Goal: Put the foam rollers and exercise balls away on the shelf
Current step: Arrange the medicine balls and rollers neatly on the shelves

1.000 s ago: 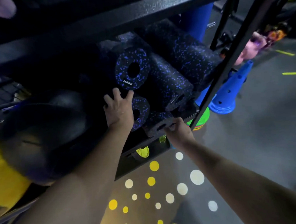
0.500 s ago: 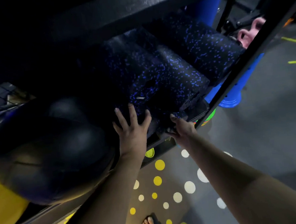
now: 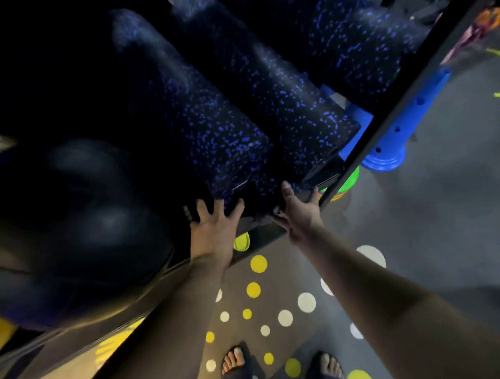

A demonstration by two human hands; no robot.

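Several black foam rollers with blue flecks (image 3: 209,127) lie stacked side by side on the dark metal shelf (image 3: 263,232). My left hand (image 3: 213,227) presses with spread fingers against the near end of the left roller. My right hand (image 3: 299,212) touches the near end of a lower roller (image 3: 311,117) at the shelf's front edge, fingers straight. A large black exercise ball (image 3: 77,231) sits on the shelf to the left of the rollers.
A slanted black shelf post (image 3: 407,89) runs past the rollers on the right. Behind it stand blue cones (image 3: 398,131) and green discs (image 3: 346,182) on the grey floor. Yellow and white dots mark the floor below, where my sandalled feet (image 3: 237,367) stand.
The view has tilted down and moved closer to the shelf. Both hands stay at the rollers' near ends; the roller ends with holes seen a second ago are now hidden from this angle.
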